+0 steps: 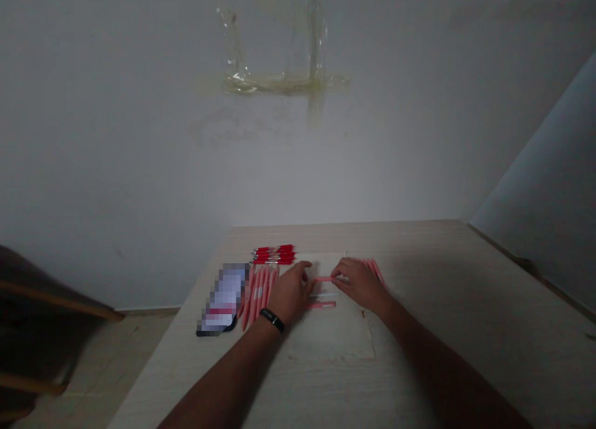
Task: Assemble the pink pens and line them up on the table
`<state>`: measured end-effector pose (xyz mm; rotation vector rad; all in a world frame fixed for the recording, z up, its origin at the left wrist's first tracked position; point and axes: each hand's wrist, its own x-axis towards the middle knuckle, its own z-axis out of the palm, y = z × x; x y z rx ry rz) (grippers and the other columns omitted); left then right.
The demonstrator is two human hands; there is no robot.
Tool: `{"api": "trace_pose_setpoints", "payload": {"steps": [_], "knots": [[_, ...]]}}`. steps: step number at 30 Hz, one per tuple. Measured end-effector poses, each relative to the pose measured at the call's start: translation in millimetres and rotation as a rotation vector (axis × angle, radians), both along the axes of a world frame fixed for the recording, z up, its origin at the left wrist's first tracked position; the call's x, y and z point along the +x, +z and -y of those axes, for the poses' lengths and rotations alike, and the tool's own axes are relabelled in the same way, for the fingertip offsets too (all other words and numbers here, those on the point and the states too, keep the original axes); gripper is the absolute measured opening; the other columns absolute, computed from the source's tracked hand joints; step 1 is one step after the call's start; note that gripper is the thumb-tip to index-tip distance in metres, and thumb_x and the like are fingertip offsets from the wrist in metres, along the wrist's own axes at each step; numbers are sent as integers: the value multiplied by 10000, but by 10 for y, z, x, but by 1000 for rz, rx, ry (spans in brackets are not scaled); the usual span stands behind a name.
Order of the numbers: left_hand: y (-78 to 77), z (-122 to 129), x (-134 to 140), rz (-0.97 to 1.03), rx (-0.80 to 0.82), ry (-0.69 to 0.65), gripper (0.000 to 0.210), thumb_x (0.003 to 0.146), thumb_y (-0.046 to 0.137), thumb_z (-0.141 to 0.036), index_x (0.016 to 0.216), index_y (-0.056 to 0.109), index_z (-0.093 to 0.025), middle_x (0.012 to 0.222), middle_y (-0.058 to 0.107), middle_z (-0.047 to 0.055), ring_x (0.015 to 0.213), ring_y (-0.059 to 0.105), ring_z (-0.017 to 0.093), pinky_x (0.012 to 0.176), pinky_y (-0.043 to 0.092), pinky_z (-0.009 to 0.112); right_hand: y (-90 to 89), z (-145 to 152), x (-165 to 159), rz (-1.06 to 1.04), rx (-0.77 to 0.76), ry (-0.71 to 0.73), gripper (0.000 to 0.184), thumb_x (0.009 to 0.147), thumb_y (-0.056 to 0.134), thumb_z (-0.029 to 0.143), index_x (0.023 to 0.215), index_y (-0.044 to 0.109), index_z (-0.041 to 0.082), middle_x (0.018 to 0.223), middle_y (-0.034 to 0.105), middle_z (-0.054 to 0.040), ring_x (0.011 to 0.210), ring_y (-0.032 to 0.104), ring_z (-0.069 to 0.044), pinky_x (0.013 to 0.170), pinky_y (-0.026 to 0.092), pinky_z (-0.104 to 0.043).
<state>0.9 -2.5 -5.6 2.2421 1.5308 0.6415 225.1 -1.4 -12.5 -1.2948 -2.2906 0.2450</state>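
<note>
A slim pink pen (323,279) lies crosswise between my two hands. My right hand (357,280) pinches its right end with the fingertips. My left hand (292,290), with a black band on the wrist, closes around the left end, where the grip is partly hidden. Just below, a pink pen part that looks like a cap (326,305) pokes out from beside my left hand. Several pink pens (261,289) lie side by side left of that hand. More pink pens (374,269) show behind my right hand, partly covered by it.
Several red pens (274,254) lie in a stack toward the back of the table (447,354). A blurred-out phone (223,298) rests at the left edge. Under my hands is a pale sheet (330,342). The wall (395,137) stands behind the table.
</note>
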Motion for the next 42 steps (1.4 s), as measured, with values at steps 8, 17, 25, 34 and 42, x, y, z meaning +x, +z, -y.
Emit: {"api": "trace_pose_setpoints", "payload": {"steps": [8, 17, 25, 34, 42], "knots": [[-65, -11, -6, -10, 6, -11, 399, 889, 569, -247, 1280, 521, -186, 989, 678, 56, 875, 634, 182, 740, 442, 271, -86, -37, -45, 47, -25, -14, 80, 887, 678, 287, 878, 709, 214, 917, 639, -30, 958, 574, -188, 882, 395, -321], [-42, -11, 2, -25, -15, -10, 397, 881, 567, -224, 1274, 535, -185, 1005, 677, 58, 921, 629, 190, 774, 439, 272, -75, -29, -52, 50, -44, -24, 97, 881, 685, 302, 902, 706, 210, 933, 653, -34, 960, 584, -191, 883, 397, -321], [-25, 18, 15, 3, 48, -93, 189, 882, 586, -245, 1059, 636, -204, 969, 631, 44, 874, 599, 172, 754, 429, 261, -112, -43, -6, 10, -1, 2, 90, 860, 711, 271, 915, 689, 203, 931, 645, -29, 956, 577, -189, 875, 397, -312], [57, 52, 48, -58, -6, -330, 105, 837, 676, -284, 903, 680, -203, 956, 604, 48, 865, 583, 173, 731, 438, 249, 12, 27, 61, 3, 26, -6, 23, 867, 682, 224, 888, 685, 213, 932, 645, -18, 962, 576, -178, 873, 377, -309], [-15, 33, 46, -85, -5, -432, 154, 866, 653, -356, 884, 697, -209, 954, 597, 43, 856, 588, 169, 760, 455, 254, 35, 40, 71, -1, 49, -14, 10, 864, 679, 215, 862, 688, 218, 910, 655, -11, 930, 586, -176, 841, 374, -309]]}}
